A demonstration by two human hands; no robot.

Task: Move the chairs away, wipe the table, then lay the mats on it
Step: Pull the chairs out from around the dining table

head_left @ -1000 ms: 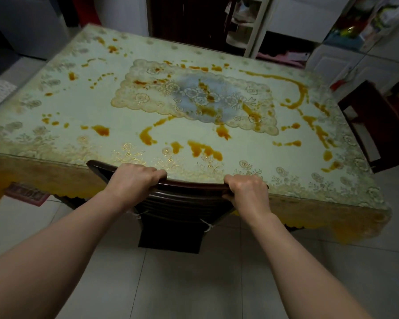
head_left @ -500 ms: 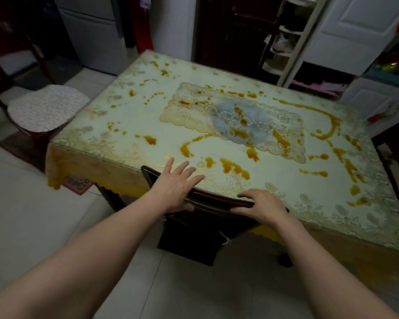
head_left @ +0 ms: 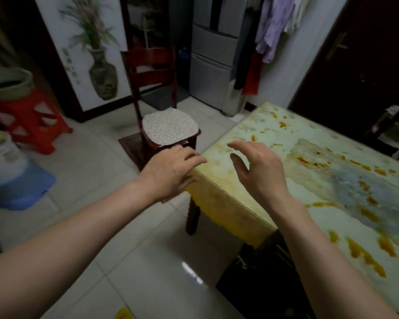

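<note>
Head view. Dark red wood: chair (head_left: 158,107) with patterned seat cushion (head_left: 169,126), standing on pale floor tiles (head_left: 97,180) just off the corner of the table (head_left: 258,134). Orange stains (head_left: 364,252) scattered over the table's pale floral covering (head_left: 320,189) (yellowed where it overhangs). Left hand (head_left: 171,173) and right hand (head_left: 260,171) raised near that corner, fingers spread and relaxed, gripping nothing. Second dark chair (head_left: 263,282) tucked under the near edge. Red stool (head_left: 30,118) at far left.

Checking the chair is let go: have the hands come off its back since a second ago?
Yes. Both the left hand and right hand left it, now open over the table corner.
</note>
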